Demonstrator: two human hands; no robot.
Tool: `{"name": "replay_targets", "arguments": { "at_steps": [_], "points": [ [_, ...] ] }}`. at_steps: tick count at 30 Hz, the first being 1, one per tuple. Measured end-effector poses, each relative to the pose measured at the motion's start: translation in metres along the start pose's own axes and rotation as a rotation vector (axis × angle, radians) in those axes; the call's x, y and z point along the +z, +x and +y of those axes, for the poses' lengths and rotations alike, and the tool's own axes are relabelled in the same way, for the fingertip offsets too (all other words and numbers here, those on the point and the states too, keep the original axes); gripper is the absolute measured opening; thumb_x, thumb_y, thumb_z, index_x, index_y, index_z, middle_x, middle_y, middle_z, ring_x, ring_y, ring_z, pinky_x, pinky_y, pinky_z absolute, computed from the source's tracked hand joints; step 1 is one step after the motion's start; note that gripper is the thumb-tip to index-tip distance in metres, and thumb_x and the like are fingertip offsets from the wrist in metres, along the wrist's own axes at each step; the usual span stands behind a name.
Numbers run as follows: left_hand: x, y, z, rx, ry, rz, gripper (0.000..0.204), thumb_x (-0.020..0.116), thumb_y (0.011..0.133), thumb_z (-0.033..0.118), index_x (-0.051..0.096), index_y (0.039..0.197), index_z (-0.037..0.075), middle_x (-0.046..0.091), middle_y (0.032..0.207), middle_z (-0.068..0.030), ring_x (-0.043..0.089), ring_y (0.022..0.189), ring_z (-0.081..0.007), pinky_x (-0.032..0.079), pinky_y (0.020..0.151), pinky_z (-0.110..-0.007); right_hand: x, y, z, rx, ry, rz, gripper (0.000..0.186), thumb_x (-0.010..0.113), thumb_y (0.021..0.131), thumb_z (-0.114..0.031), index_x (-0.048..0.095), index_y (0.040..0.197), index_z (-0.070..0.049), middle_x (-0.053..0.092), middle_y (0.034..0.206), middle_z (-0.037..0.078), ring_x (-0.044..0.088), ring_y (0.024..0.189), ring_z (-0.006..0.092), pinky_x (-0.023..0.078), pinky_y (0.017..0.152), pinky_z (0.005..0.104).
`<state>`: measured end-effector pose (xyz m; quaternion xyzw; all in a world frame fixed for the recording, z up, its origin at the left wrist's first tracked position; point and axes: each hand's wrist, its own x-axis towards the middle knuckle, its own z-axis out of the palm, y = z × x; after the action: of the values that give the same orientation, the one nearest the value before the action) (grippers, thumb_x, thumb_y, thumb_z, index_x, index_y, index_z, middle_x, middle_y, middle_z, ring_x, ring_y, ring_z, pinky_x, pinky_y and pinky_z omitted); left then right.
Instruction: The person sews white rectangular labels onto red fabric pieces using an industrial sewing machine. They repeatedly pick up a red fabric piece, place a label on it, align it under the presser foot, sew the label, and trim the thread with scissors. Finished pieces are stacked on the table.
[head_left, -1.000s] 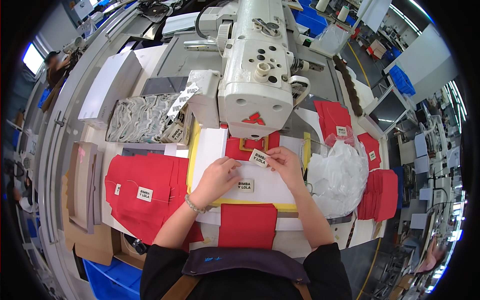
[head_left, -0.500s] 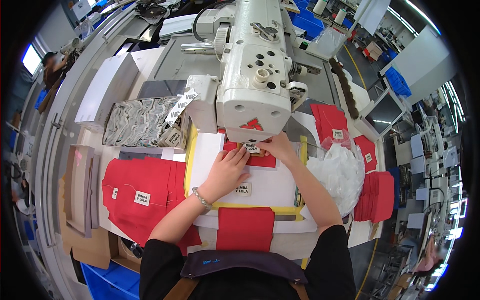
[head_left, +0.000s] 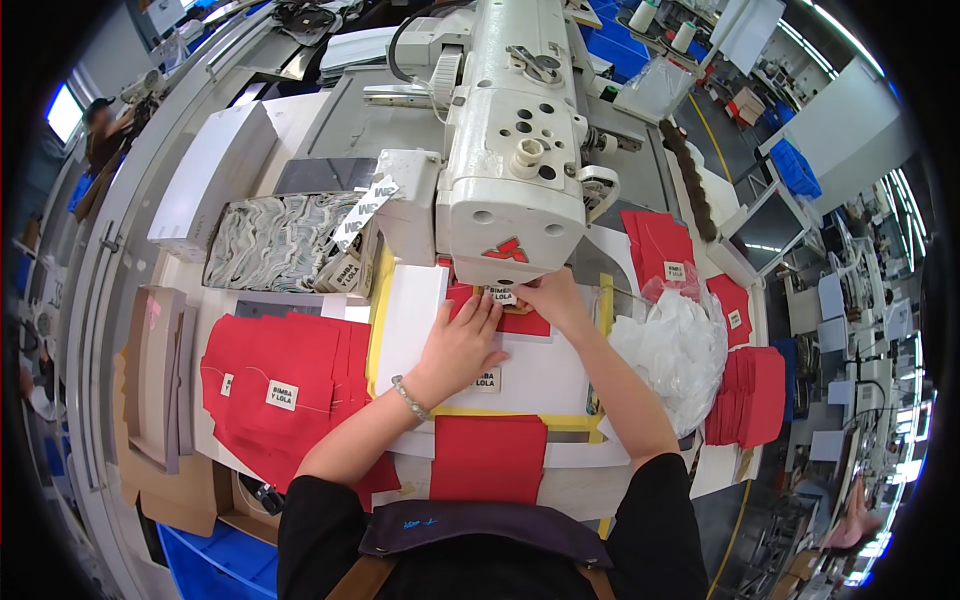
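The label [head_left: 502, 297] sits just at the near edge of the machine [head_left: 515, 200], over a red cloth [head_left: 528, 323], partly covered by fingers. The left hand [head_left: 460, 345] comes at it from the machine's near left: fingers straight and side by side, tips touching the label's left part, thumb spread wide. The right hand [head_left: 553, 300] is near the machine's right front corner, its fingers bent and drawn narrow at the label's right edge; whether they grip it or only press on it, I cannot tell.

A second label [head_left: 489, 381] lies on the white sheet [head_left: 410, 320] on the machine's near side, partly behind the left hand. Farther out on that side is a red stack [head_left: 488, 460]. Left of the machine are a box of pale strips [head_left: 275, 240] and a white box [head_left: 210, 185]; to its near left, red pieces [head_left: 270, 350] spread over the surface. To the machine's near right are a white plastic heap [head_left: 670, 350] and, beyond it, a red pile [head_left: 745, 395].
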<state>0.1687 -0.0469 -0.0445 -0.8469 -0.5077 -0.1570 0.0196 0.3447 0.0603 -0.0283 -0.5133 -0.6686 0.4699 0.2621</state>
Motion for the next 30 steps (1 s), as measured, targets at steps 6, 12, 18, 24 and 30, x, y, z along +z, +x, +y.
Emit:
{"name": "replay_targets", "arguments": {
  "at_steps": [6,12,18,24,30],
  "points": [
    [-0.002,0.006,0.000,-0.011,0.035,-0.028,0.069,0.065,0.083,0.048,0.052,0.133,0.001,0.056,0.133,-0.0140,0.048,0.127,-0.0271,0.035,0.102,-0.045,-0.001,-0.011,-0.004,-0.075,-0.156,0.084,0.019,0.072,0.078,-0.007,0.068,0.095,0.001,0.071,0.082,0.012,0.066,0.061,0.0170,0.052,0.057,0.0293],
    [0.006,0.006,-0.009,0.020,0.000,0.010,0.073,0.061,0.085,0.053,0.050,0.135,0.002,0.054,0.134,-0.0152,0.045,0.129,-0.0288,0.032,0.107,-0.047,-0.020,-0.022,0.029,-0.670,-0.594,0.203,0.021,0.072,0.078,-0.011,0.071,0.098,-0.009,0.069,0.110,0.002,0.061,0.087,0.0193,0.045,0.077,0.0338],
    [0.005,0.008,-0.017,0.045,-0.007,0.003,0.070,0.061,0.085,0.053,0.050,0.136,0.006,0.055,0.133,-0.0105,0.047,0.125,-0.0265,0.031,0.106,-0.048,-0.027,-0.040,0.022,-0.940,-0.875,0.098,0.031,0.070,0.079,-0.016,0.069,0.109,-0.016,0.064,0.123,-0.003,0.056,0.103,0.0174,0.040,0.085,0.0392],
    [0.002,0.009,-0.024,0.073,-0.051,-0.020,0.067,0.061,0.085,0.052,0.049,0.136,0.010,0.054,0.134,-0.0086,0.047,0.125,-0.0265,0.030,0.106,-0.048,-0.030,-0.041,0.028,-0.960,-0.943,0.043,0.034,0.069,0.080,-0.019,0.067,0.114,-0.015,0.063,0.124,-0.003,0.056,0.105,0.0161,0.039,0.083,0.0387],
    [-0.001,0.010,-0.022,0.110,-0.051,0.024,0.065,0.063,0.084,0.049,0.053,0.131,0.006,0.056,0.131,-0.0096,0.048,0.122,-0.0259,0.032,0.105,-0.046,-0.016,-0.040,0.036,-0.923,-0.918,0.089,0.031,0.067,0.082,-0.020,0.065,0.112,-0.012,0.063,0.122,0.000,0.056,0.106,0.0169,0.039,0.085,0.0411]
  ]
}}
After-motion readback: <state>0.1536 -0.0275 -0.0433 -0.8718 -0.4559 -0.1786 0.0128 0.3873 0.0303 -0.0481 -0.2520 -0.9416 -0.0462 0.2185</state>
